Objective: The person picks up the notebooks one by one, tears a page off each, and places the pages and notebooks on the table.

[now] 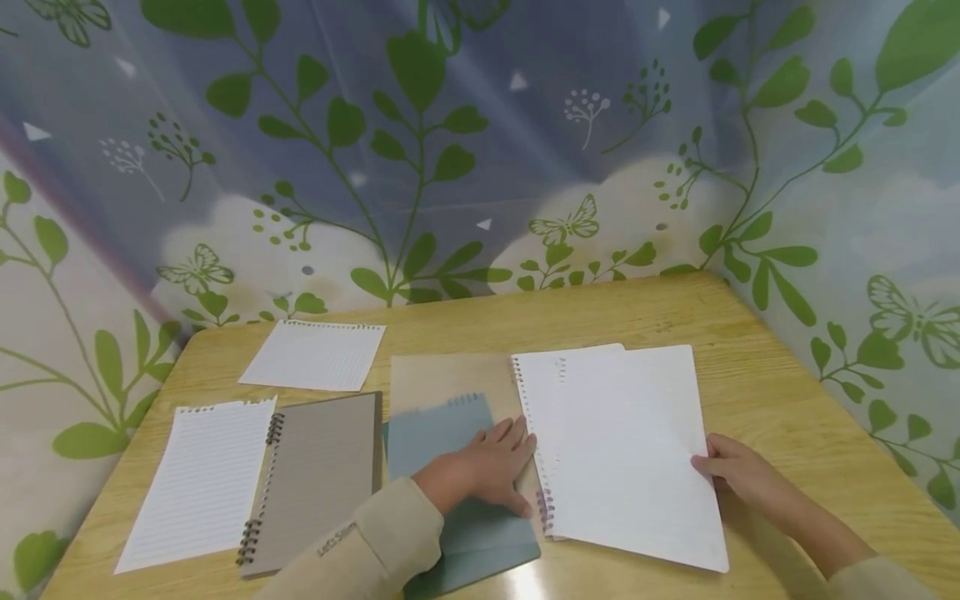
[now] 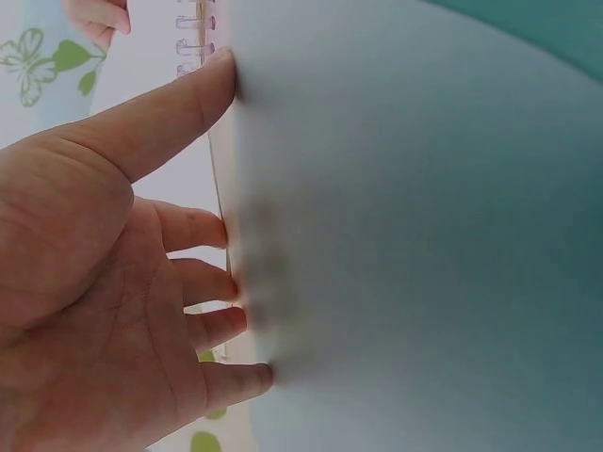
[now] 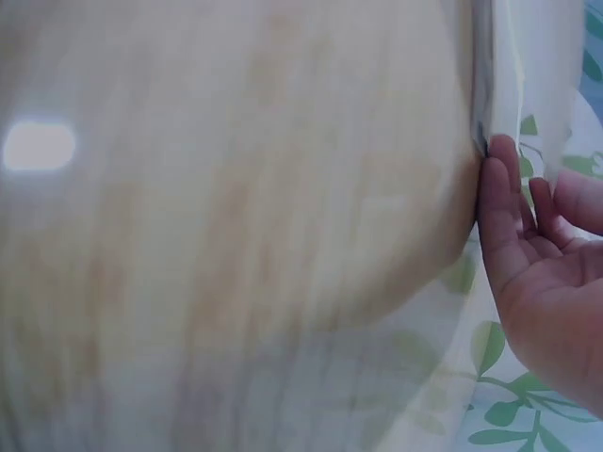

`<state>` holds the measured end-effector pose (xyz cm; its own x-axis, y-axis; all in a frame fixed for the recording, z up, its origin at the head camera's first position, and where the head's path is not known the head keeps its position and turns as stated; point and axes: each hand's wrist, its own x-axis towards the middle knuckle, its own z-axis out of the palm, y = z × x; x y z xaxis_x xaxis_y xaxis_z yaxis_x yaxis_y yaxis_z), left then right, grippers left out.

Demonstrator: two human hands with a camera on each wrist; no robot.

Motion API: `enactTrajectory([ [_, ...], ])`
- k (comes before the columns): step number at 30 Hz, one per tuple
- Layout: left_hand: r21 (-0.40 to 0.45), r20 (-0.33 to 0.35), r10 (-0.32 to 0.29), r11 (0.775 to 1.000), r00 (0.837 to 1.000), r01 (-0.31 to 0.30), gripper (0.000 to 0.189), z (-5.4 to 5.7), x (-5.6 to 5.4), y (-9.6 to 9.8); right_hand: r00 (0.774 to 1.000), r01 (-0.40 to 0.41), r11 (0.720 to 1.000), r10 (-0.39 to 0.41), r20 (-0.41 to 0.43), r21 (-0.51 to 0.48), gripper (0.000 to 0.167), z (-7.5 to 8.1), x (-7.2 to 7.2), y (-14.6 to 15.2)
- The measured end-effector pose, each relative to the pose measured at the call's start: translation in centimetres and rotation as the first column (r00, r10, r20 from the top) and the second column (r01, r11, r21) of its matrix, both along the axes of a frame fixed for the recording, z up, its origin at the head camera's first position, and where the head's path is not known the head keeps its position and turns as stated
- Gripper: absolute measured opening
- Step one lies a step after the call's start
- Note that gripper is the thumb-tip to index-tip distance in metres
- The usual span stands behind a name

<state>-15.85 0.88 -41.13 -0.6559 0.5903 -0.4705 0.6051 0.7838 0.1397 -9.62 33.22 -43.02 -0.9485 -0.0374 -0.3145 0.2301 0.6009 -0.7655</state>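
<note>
My left hand (image 1: 491, 462) lies with spread fingers on the translucent cover (image 1: 442, 375) of an open spiral notebook, close to its coil (image 1: 545, 508). In the left wrist view the fingertips (image 2: 252, 375) press on that cover. A white sheet of paper (image 1: 637, 450) lies over the notebook's white pages (image 1: 536, 392), and a row of holes runs down its left side. My right hand (image 1: 738, 471) pinches this sheet at its right edge, thumb on top. The right wrist view shows the hand (image 3: 542, 235) at the paper's edge; part of the grip is hidden there.
To the left lies a second spiral notebook (image 1: 322, 483) with a grey surface showing. A lined torn sheet (image 1: 202, 479) is beside it, and another loose sheet (image 1: 315, 354) lies behind. A teal sheet or cover (image 1: 480, 550) sits under the translucent cover. Leaf-patterned curtains surround the wooden table (image 1: 810, 433).
</note>
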Motion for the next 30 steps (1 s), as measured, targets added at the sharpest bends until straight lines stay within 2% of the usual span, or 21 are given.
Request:
enactTrajectory([
  [8,0.015,0.008,-0.004,1.000,1.000,0.004,0.092,0.2,0.0,0.1,1.000,-0.007,1.000,0.007,0.001,-0.003,0.021,0.0,-0.1,0.7],
  [15,0.007,0.007,0.017,1.000,1.000,-0.017,0.092,0.2,0.0,-0.1,0.997,-0.069,0.992,0.072,0.016,-0.105,0.020,0.0,-0.4,1.0],
  [19,0.012,0.004,0.020,1.000,1.000,-0.020,0.092,0.2,-0.1,-0.2,0.994,-0.098,0.981,0.104,0.029,-0.166,0.035,0.0,-0.5,1.3],
  [25,0.020,0.012,0.019,1.000,1.000,-0.019,0.092,0.1,-0.1,-0.3,0.984,-0.143,0.945,0.168,0.062,-0.293,0.059,-0.3,-0.5,2.0],
  [30,0.032,0.021,0.004,0.999,1.000,-0.004,0.091,-0.1,0.0,-0.3,0.983,-0.129,0.947,0.160,0.086,-0.293,0.064,-0.5,-0.4,2.4],
])
